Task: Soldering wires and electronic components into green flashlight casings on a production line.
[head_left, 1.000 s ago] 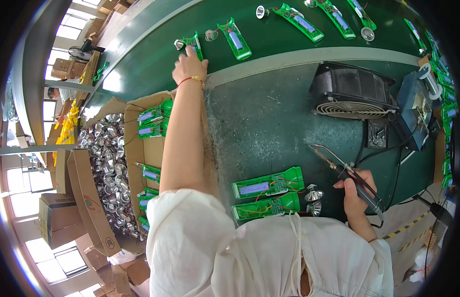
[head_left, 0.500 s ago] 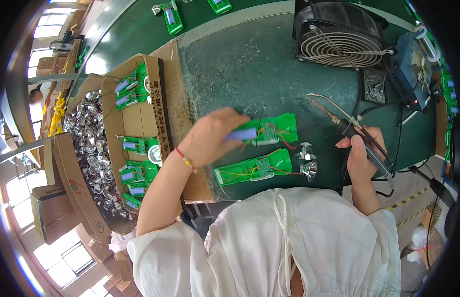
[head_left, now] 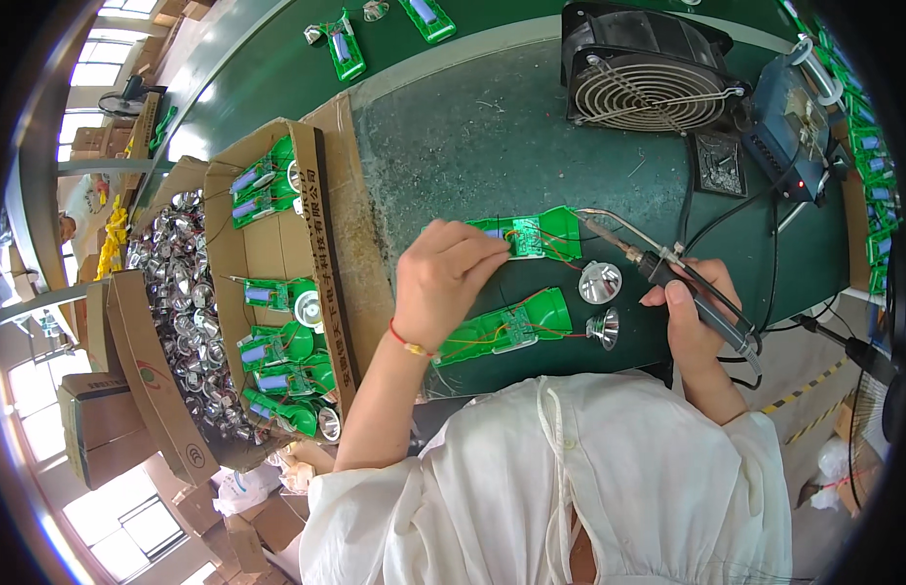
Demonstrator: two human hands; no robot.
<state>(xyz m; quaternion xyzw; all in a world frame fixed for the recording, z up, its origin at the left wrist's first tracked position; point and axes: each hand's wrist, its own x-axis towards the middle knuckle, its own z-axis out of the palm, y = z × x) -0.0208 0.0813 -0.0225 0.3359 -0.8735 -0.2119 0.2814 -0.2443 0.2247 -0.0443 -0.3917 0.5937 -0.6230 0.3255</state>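
Note:
My left hand [head_left: 451, 268] is closed in a pinch over the left part of a green plastic housing [head_left: 564, 234]. Whatever lies between its fingertips is hidden. The housing bears a circuit board [head_left: 528, 237] with thin red wires, and a blue battery cell is mostly covered by the fingers. In my right hand [head_left: 696, 317] is a soldering iron [head_left: 659, 268] with a curved metal tube alongside; its tip points left, by the housing's right end. Nearer me lies a second green housing [head_left: 547, 312] with a board, wired to a silver reflector [head_left: 603, 330]. Another reflector [head_left: 600, 283] sits beside it.
A cardboard box [head_left: 321, 244] at left holds several green assemblies, next to a heap of silver reflectors [head_left: 175, 263]. A black fan [head_left: 653, 93] stands at the back, with a blue soldering station [head_left: 789, 127] and small tray [head_left: 718, 166] to its right. Cables trail right.
My left hand has turned and moved slightly right, fingertips now pinched by the board. The upper housing has shifted slightly. The iron has come left and down, and one reflector now faces up.

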